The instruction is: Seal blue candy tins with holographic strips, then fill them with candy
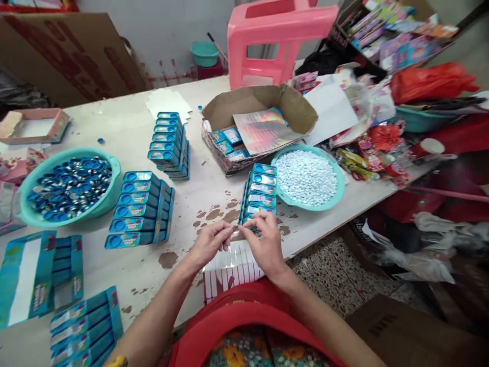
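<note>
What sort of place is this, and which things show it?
Probably a small packing workshop: the table holds stacks of matching blue boxes, a bowl of small white pieces and a bowl of blue-and-silver pieces.

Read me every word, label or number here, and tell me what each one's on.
"eis", part of a word: black box.
Blue packs: lettering too small and blurred.
Brown carton, back left: large lettering, too blurred.
Red apron: yellow marks, unreadable.
Nothing else reads clearly.

Pale wall (168, 30) behind a whitish table (133, 122), pink stool (282, 33) at its far edge, speckled floor (324, 275).
</note>
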A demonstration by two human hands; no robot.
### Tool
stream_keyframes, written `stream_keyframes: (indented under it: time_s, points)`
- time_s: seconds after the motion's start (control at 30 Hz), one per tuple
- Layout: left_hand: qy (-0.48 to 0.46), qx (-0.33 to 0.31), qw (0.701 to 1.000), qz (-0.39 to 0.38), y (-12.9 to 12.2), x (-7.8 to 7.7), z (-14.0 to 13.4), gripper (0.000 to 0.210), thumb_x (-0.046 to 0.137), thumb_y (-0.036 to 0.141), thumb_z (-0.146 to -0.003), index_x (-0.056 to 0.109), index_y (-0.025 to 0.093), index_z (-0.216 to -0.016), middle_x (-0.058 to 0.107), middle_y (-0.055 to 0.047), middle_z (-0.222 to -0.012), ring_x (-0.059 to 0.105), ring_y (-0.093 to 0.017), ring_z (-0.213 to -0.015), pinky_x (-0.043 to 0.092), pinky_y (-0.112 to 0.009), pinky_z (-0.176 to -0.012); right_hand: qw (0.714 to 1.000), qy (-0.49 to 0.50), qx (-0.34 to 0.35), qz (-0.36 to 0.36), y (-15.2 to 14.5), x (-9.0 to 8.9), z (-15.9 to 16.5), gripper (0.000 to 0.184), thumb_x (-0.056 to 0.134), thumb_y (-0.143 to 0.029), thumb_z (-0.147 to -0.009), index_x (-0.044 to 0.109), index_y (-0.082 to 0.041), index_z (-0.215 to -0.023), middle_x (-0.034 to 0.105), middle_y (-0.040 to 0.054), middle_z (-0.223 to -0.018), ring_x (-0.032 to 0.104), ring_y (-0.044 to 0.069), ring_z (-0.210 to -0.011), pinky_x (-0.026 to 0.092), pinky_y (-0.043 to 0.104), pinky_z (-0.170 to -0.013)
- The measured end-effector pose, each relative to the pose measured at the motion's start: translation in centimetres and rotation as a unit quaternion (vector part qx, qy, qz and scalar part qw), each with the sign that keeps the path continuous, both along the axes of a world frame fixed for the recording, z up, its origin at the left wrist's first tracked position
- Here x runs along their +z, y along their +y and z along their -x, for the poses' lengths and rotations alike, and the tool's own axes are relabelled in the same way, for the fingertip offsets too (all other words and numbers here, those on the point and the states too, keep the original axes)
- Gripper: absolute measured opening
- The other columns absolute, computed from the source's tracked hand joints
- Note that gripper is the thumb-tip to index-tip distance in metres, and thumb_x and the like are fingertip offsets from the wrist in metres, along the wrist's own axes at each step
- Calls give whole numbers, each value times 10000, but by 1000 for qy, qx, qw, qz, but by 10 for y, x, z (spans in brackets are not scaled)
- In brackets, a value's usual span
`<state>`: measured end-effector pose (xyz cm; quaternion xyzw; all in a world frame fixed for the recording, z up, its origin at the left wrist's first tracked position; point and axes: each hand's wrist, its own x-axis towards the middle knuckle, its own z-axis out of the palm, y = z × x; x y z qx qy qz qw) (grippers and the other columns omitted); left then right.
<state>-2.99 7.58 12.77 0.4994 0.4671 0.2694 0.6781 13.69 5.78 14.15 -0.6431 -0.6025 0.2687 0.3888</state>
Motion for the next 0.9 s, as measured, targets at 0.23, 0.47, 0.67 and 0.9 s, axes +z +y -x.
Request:
stream_keyframes:
  time_s: [0.23,0.47,0.67,0.9]
  points:
    - [35,-65,983,-167,127,15,-53,128,466,237,-830,451,182,-944,484,63,-571,441,-77,-503,329,-172,-480,987,-24,-156,-32,96,-8,-47,150,615,-334,-747,670,-199,-710,564,53,-898,533,208,-932,414,338,-884]
    - [36,-115,983,-140,177,-8,-77,79,485,163,-768,437,183,-827,450,69,-520,398,-67,-451,267,-171,-424,976,6,-217,32,139,-43,-70,157,639,-344,-643,626,-188,-632,564,44,-841,540,202,-870,423,307,-831]
    - [-57,-32,998,-24,168,-36,-82,271,592,387,-791,414,202,-879,449,87,-507,386,-53,-372,203,-156,-361,950,120,-278,74,137,-58,-71,439,728,-430,-528,530,-181,-831,575,3,-802,538,157,-684,434,272,-637]
    - [-108,33,991,77,158,-72,-96,506,596,631,-721,320,208,-688,277,119,-421,241,-34,-309,153,-171,-347,959,123,-244,73,138,-66,-77,340,675,-479,-600,537,-190,-712,583,-7,-710,532,152,-632,414,265,-589]
